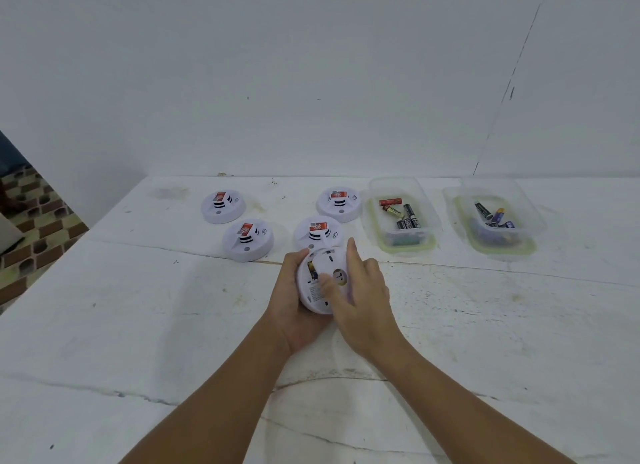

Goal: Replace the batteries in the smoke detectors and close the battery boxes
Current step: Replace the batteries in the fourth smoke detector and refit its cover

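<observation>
On the scuffed white table (pixel 138 325), two clear plastic tubs (pixel 401 217) of loose batteries sit to the right of four round white smoke detectors (pixel 247 240) lying face up. A fifth white detector (pixel 320 283), turned underside up, is gripped by the left hand (pixel 294 307) just above the tabletop, its battery bay apparently open. The right hand (pixel 360 290) presses thumb and fingers on it. A slipping thumb could pop the battery loose or tip the disc out.
</observation>
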Available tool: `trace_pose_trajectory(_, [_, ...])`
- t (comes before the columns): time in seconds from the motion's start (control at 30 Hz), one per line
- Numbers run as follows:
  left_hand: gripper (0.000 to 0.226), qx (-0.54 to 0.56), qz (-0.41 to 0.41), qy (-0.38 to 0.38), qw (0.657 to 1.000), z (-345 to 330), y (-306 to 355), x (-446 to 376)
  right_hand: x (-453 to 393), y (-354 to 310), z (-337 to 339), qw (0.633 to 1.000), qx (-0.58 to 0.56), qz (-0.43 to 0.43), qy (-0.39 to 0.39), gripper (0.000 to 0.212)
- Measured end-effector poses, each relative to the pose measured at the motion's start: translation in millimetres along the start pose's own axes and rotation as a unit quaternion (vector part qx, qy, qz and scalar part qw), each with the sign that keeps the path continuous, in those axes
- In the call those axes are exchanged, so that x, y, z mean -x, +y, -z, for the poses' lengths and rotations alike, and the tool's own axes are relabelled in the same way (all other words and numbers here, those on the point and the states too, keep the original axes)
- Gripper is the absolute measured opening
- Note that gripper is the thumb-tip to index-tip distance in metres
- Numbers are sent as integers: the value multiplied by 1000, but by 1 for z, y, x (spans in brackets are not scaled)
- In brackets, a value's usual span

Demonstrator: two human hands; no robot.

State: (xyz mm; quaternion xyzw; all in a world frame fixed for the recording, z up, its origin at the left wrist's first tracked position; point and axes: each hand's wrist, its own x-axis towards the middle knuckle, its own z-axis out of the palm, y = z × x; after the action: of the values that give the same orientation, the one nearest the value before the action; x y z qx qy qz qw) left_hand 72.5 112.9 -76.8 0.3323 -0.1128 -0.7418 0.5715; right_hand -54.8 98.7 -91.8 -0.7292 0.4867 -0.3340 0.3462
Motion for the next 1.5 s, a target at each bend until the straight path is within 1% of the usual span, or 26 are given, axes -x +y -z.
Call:
trace_pose_trajectory(0.07, [51,10,-2,1,1000,0,0,0,-1,4,-4,1000,23,13,13,93])
trace_pose_trajectory(0.2, [50,-4,-5,-3,1000,1,-1,0,1,6,-5,995,88,44,17,97])
trace_pose_trajectory(0.33, [50,-8,-10,-1,1000,2,-1,-2,2,5,-10,995,78,41,52,89])
trace_pose_trajectory(0.43, [44,-11,-9,-3,1000,1,-1,-2,1,2,-9,993,88,44,69,89])
trace_pose_trajectory(0.5, [43,-10,-10,-7,1000,2,-1,-2,-1,1,-7,994,65,42,72,88])
trace_pose_trajectory(0.63, [40,-15,-9,-12,1000,1,-1,-2,1,-2,-4,993,42,56,92,80])
trace_pose_trajectory(0.73, [37,-13,-13,-13,1000,-2,-2,0,1,-7,-5,994,15,34,104,74])
trace_pose_trajectory(0.87, [40,1,-10,-14,1000,-2,-3,1,0,-8,-9,992,13,9,127,74])
trace_pose_trajectory(1.2, [47,0,4,-10,1000,-3,-2,2,6,-6,-7,993,20,13,119,75])
trace_pose_trajectory(1.4, [44,3,9,1,1000,-2,-1,1,5,-6,-4,992,19,-1,123,75])
trace_pose_trajectory(1.5, [40,-2,10,11,1000,-1,-1,1,9,-6,-4,994,26,19,108,79])
